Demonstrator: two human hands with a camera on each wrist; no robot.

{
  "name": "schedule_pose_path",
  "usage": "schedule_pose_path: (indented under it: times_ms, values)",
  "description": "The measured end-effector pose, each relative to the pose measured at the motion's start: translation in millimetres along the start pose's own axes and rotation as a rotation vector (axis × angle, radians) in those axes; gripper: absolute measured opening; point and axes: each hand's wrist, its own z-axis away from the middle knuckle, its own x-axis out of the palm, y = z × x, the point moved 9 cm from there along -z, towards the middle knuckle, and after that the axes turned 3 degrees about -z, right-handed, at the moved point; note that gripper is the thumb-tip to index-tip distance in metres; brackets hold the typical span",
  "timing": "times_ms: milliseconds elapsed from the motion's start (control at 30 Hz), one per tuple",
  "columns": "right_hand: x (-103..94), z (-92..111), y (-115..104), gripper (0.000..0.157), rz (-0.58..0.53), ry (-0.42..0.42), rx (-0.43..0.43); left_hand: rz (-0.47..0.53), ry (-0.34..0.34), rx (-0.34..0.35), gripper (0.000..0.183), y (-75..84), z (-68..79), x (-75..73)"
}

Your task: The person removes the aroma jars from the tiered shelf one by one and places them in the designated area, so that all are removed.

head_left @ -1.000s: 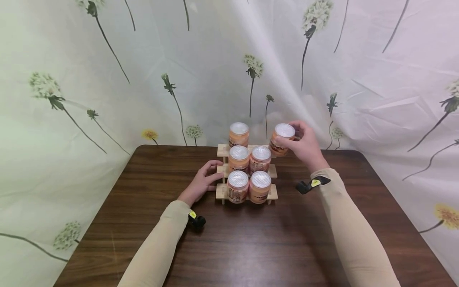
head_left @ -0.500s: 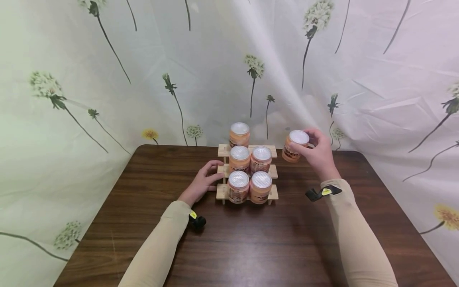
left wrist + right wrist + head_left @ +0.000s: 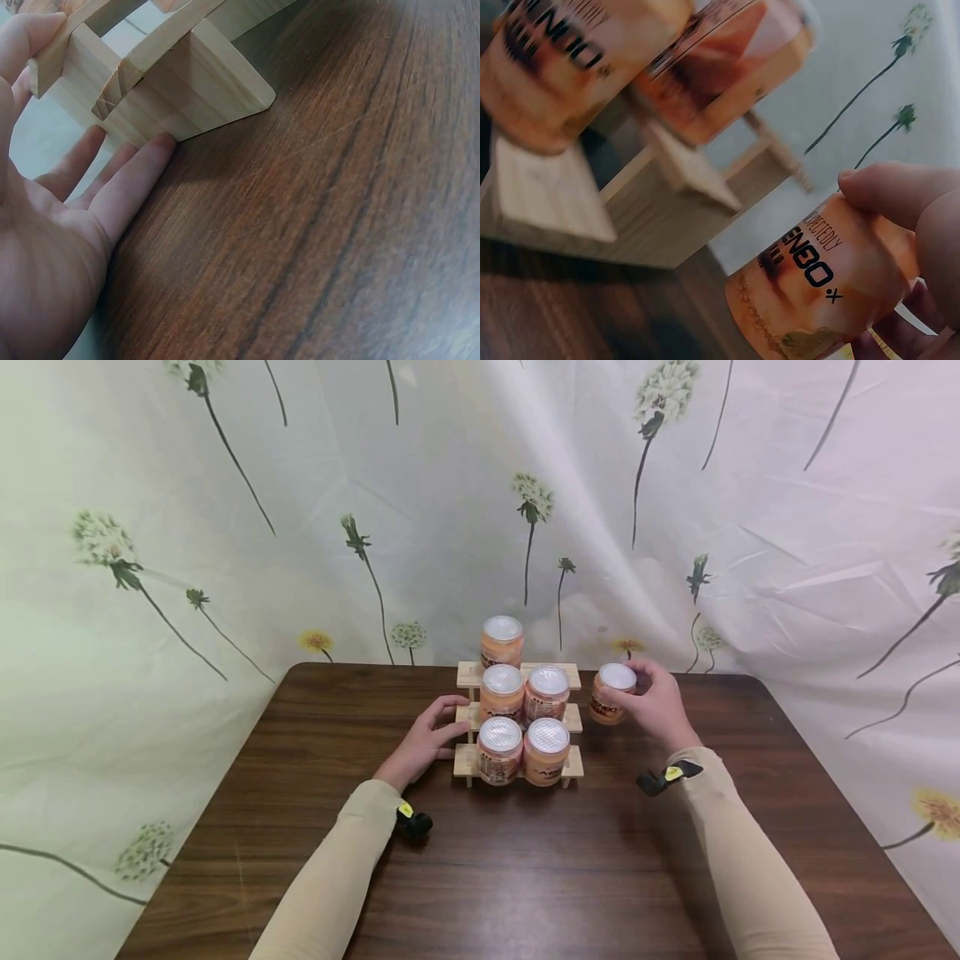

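My right hand [image 3: 658, 703] grips an orange plastic jar [image 3: 609, 703] with a clear ridged lid, upright to the right of the wooden rack. In the right wrist view the thumb [image 3: 889, 191] lies along one side of the held jar [image 3: 810, 277], with fingers behind it. The three-step light wood rack [image 3: 468, 763] carries several like jars: two on the front step, two on the middle one, and one jar [image 3: 501, 643] at the top left. At the rack's left side rests my left hand [image 3: 423, 739]. Its fingertips [image 3: 161, 142] touch the side panel [image 3: 202, 94] low down, the thumb higher at a step's end.
A dark brown wood-grain table [image 3: 480, 868] bears the rack near its back edge. Behind hangs a pale curtain [image 3: 450, 510] printed with dandelions. Both wrists wear black straps with small cameras.
My right hand has carried the jar off the top step's right end, out to the right, then lowered it beside the rack. The left hand has stayed in place.
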Motion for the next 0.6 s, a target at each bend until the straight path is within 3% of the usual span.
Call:
schedule_pose_path:
  times_ms: [600]
  values:
    - [23.3,0.3,30.3,0.068,0.057,-0.092,0.041,0.004,-0.007,0.005,0.048,-1.5,-1.8,0.3]
